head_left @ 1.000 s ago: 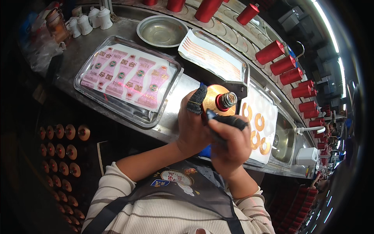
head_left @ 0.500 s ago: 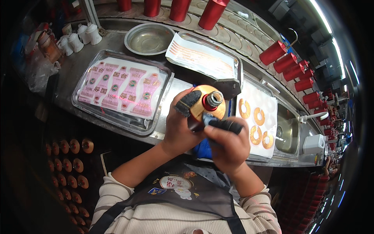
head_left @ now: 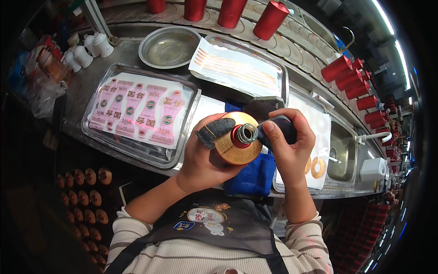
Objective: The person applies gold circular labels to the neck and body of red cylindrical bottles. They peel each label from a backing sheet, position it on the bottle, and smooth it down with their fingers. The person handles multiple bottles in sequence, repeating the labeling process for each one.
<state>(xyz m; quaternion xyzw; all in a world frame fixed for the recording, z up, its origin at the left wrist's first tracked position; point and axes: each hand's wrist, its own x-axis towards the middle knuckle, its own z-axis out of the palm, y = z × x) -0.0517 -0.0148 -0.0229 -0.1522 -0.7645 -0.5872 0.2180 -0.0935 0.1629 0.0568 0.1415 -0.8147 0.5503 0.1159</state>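
Metal counter (head_left: 121, 55) is curving ahead of me, bearing a tray (head_left: 155, 153) of pink labels (head_left: 125, 107), a basin (head_left: 169, 48) and copper strips (head_left: 237, 67), while red bottles (head_left: 230, 13) are standing beyond. Judging by how things are lying, the gold facing (head_left: 237, 154) is already circling the neck of my bottle, its mouth (head_left: 247, 133) remaining uncapped; gold rings (head_left: 318, 167) are waiting on the sheet (head_left: 323, 123) to my right. My left hand (head_left: 198, 160) is clamping the bottle before me, its cloth-covered thumb (head_left: 218, 130) pressing the top. My right hand (head_left: 294, 148) is pinching a dark pad (head_left: 284, 127) beside the neck; I cannot tell whether it is touching.
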